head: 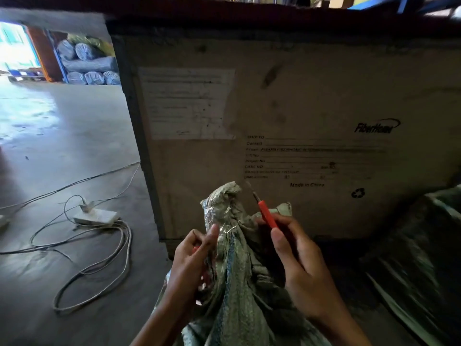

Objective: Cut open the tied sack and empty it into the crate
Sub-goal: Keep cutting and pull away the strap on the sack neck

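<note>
L hand (197, 253) pinches the woven sack (239, 283) neck; R hand (296, 260) grips red-handled cutter (267, 213), blade up, by the crate (299, 108).

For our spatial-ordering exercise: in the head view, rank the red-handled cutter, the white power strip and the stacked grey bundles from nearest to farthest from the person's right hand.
From the right hand:
1. Red-handled cutter, held in its fingers.
2. White power strip, on the floor to the left.
3. Stacked grey bundles, far back left by the doorway.
</note>
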`<action>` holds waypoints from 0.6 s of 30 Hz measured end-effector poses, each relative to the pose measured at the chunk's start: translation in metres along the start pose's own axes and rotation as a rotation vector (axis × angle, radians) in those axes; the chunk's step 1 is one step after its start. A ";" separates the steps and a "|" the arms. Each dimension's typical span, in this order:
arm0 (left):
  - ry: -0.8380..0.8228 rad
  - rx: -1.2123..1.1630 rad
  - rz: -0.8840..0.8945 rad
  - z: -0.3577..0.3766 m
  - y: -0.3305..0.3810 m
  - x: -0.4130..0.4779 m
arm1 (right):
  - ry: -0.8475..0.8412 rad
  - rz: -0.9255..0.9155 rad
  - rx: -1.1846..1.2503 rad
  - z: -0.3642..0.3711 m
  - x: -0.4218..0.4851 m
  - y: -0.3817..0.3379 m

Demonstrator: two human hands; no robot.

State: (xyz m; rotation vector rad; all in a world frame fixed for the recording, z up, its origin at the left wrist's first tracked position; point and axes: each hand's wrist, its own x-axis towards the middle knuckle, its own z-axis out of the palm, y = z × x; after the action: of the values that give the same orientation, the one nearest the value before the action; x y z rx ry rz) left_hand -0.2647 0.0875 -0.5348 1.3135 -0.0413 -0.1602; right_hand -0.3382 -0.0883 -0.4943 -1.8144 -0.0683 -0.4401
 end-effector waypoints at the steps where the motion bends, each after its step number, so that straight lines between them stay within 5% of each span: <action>1: 0.029 0.001 0.002 -0.002 0.000 0.001 | -0.009 -0.007 0.001 0.000 -0.001 0.000; 7: -0.074 -0.059 -0.130 -0.013 0.012 0.005 | 0.036 -0.091 -0.192 0.003 -0.005 -0.002; 18: -0.017 0.220 0.119 -0.018 0.027 0.000 | 0.047 -0.173 -0.489 0.007 -0.010 0.008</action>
State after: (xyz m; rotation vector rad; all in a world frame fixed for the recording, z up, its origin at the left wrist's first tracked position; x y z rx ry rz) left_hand -0.2599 0.1115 -0.5135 1.5251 -0.1553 -0.0665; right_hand -0.3438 -0.0822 -0.5062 -2.2869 -0.0914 -0.6653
